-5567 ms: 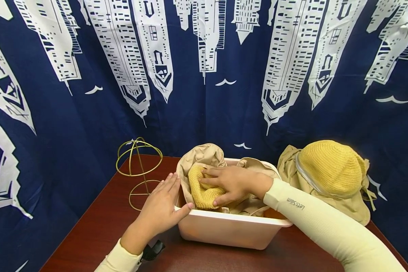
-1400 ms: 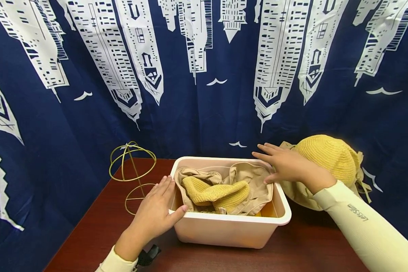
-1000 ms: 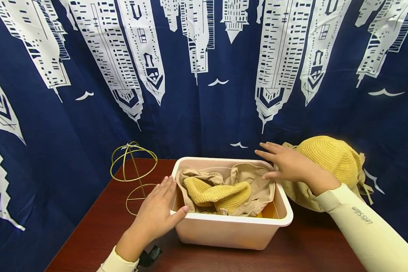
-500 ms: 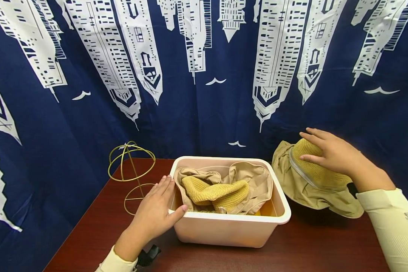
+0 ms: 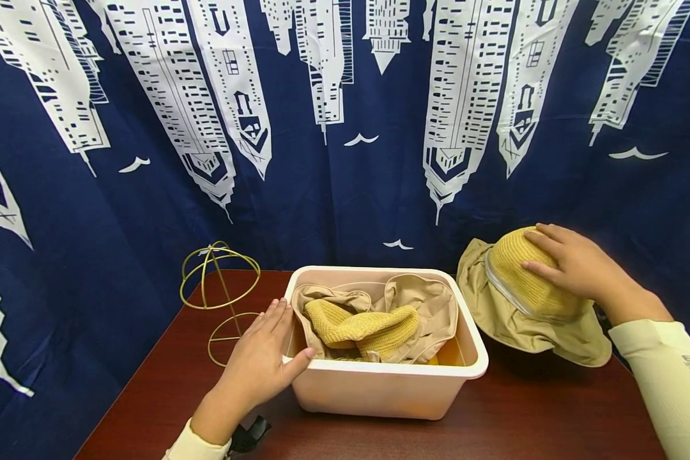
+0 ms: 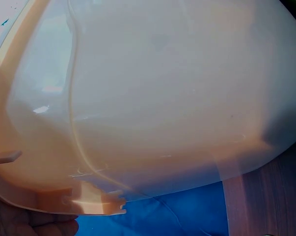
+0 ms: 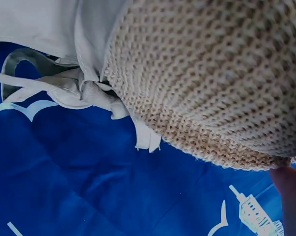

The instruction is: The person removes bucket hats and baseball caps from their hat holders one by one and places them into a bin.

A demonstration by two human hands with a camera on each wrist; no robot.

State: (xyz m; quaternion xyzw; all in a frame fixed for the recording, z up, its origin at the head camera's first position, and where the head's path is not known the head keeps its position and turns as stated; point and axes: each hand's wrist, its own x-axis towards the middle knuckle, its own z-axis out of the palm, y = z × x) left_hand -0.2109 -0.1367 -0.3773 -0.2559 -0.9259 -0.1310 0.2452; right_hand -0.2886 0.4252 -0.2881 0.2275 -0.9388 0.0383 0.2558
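Observation:
My left hand lies along the left end of a pale pink plastic bin, fingers straight, thumb over the front rim. In the left wrist view the bin's wall fills most of the picture, with my fingers at its rim. A beige hat with a yellow knit crown lies crumpled inside. Right of the bin, my right hand rests on the yellow knit crown of a second hat, its beige brim spread below. Knotted beige ties hang from that hat in the right wrist view.
A gold wire hat stand stands left of the bin, behind my left hand. Everything sits on a dark red-brown table. A navy curtain printed with white buildings hangs right behind.
My right hand has left the hat in the bin, moved right and settled on the second hat's crown. That brim now faces more forward. My left hand stays at the bin.

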